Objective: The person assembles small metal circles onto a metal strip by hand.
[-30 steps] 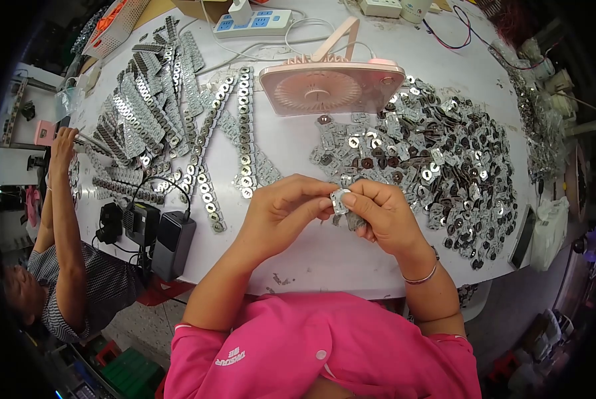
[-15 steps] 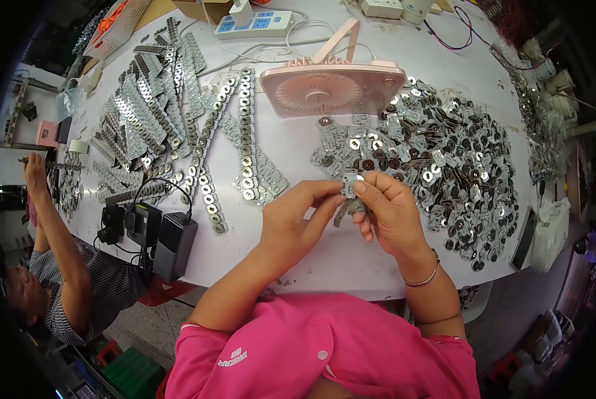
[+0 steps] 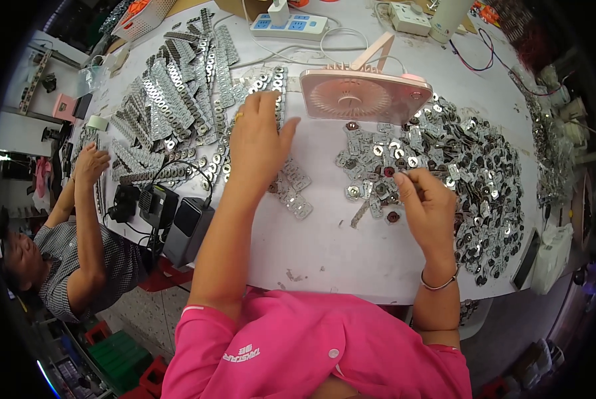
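Observation:
My left hand point(image 3: 257, 143) reaches forward over the metal strips with round shiny discs point(image 3: 278, 83), fingers stretched and thumb apart. It covers part of those strips, so any contact is hidden. My right hand point(image 3: 430, 206) hovers at the near left edge of a heap of loose small metal plates with round discs point(image 3: 487, 179). Its thumb and forefinger are pinched together; what they hold, if anything, is too small to make out. A few flat metal pieces point(image 3: 293, 193) lie beside my left wrist.
A pink fan point(image 3: 361, 96) stands beyond my hands. More strips point(image 3: 168, 100) lie piled at left, near a dark power bank point(image 3: 188, 233) with cables. A power strip point(image 3: 290, 25) sits at the back. Another person point(image 3: 85, 259) works at the left, a hand raised at the table.
My hands were together around a small metal plate; they are now apart. The left has moved forward and left to the strips, the right slightly right. The other person's hand has come lower.

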{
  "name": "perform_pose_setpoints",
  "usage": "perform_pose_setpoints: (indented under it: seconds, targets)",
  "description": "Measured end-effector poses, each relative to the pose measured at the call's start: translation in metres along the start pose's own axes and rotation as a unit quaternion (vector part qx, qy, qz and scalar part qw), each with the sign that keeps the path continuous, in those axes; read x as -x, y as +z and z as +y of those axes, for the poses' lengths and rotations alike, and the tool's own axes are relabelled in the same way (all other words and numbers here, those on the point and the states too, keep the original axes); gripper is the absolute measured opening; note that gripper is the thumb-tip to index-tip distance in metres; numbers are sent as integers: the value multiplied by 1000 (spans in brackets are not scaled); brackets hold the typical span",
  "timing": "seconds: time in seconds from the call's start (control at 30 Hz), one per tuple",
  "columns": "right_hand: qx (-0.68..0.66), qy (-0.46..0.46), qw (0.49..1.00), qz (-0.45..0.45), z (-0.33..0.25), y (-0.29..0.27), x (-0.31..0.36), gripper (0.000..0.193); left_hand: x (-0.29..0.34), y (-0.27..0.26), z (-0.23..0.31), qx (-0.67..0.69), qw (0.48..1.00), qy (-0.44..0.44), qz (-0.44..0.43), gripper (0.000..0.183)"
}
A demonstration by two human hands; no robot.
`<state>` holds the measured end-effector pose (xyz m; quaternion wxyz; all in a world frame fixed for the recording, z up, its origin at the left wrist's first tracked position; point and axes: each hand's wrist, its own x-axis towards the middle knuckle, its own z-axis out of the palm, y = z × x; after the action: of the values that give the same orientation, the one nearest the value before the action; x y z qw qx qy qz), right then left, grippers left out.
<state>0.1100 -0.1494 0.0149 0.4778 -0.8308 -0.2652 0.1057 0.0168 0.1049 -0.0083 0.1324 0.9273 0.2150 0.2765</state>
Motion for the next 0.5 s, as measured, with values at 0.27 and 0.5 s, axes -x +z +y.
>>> perform_pose_setpoints:
  seconds: [0.27, 0.5]
  targets:
    - [-5, -81, 996, -34, -4, 3, 5, 15, -17, -21, -9, 80, 975, -192, -77, 63]
    - [-76, -80, 992, -55, -2, 5, 6, 12, 49, -66, 1, 633, 674, -320, -206, 74]
